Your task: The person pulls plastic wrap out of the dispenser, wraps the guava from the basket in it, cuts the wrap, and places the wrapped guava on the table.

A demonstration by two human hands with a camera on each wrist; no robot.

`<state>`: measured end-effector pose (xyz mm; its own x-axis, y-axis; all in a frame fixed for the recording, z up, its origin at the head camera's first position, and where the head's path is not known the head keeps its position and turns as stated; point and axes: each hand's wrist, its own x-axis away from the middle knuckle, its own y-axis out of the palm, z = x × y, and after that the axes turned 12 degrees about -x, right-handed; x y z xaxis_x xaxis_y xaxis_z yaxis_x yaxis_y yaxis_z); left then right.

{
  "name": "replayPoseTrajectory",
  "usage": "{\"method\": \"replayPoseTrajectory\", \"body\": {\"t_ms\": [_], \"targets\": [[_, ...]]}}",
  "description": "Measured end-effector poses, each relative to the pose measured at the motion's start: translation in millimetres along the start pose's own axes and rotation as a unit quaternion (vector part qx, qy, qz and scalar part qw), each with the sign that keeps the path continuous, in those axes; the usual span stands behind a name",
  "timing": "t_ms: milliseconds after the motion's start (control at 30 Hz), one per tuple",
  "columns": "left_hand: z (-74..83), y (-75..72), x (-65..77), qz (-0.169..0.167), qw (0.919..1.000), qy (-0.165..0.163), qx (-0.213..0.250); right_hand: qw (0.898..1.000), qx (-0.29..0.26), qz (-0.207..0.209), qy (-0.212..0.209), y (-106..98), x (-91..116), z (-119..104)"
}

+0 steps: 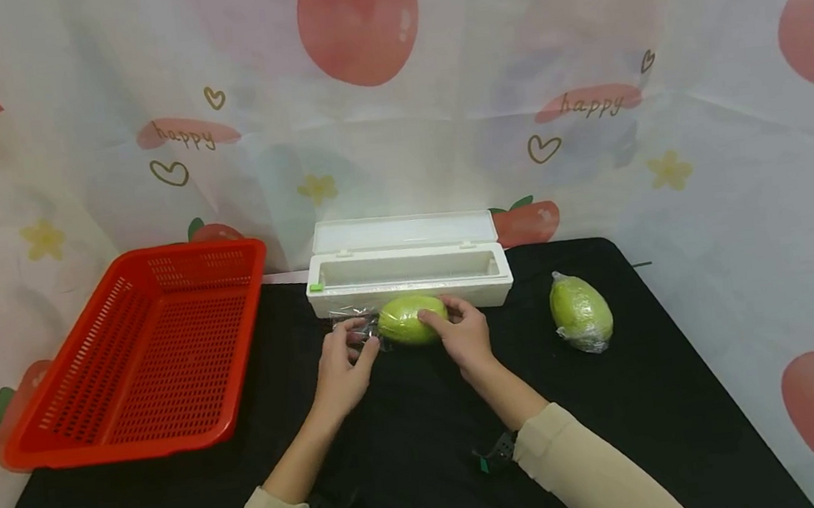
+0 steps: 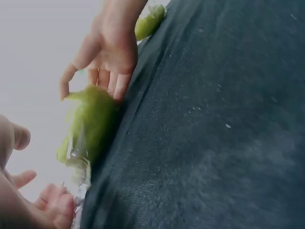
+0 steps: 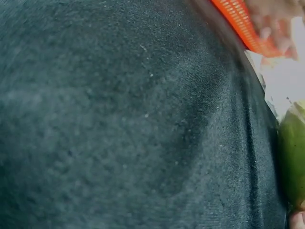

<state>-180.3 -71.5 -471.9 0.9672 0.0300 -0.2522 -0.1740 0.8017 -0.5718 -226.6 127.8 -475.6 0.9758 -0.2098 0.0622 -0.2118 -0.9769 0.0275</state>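
Note:
A yellow-green oval fruit (image 1: pixel 403 321) with clear plastic film around it lies on the black cloth, just before the white film box. My right hand (image 1: pixel 466 333) grips its right end between thumb and fingers. From the fruit's left end extends loose clear film (image 1: pixel 342 315). My left hand (image 1: pixel 342 370) is at this film, thumb and fingers spread apart, some fingertips seen through the film. In the left wrist view the film (image 2: pixel 80 164) bunches at the fruit's (image 2: pixel 95 119) near end, beside the left fingertips. The right wrist view catches only part of the fruit (image 3: pixel 291 157).
Behind the fruit stands the white box (image 1: pixel 411 294), its lid (image 1: pixel 404 229) raised. A second wrapped green fruit (image 1: pixel 581 311) lies on the right. At the left is a red plastic basket (image 1: pixel 164 374). A printed curtain (image 1: pixel 440 149) hangs behind the black-covered table (image 1: pixel 417 471).

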Motion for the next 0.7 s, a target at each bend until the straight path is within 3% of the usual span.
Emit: {"method": "replayPoseTrajectory", "body": {"t_ms": [100,167,267,433,700], "targets": [[-2.9,4.0,-6.4,-0.069,0.9953,-0.056,0.037,1.0,-0.021,-0.001,0.004,-2,0,0],[-3.2,8.2,-14.5,-0.084,0.9915,-0.08,0.059,0.999,-0.042,-0.002,0.008,-2,1,1],[-0.7,14.0,-26.0,-0.069,0.9881,-0.111,0.08,0.998,-0.064,-0.006,0.011,-1,2,1],[0.4,23.0,-38.1,-0.026,0.981,-0.164,0.1,0.999,-0.038,0.005,-0.005,2,5,0],[-1.5,35.2,-45.6,0.005,0.9751,-0.192,0.11,0.999,-0.041,0.004,0.004,2,5,-4]]}}
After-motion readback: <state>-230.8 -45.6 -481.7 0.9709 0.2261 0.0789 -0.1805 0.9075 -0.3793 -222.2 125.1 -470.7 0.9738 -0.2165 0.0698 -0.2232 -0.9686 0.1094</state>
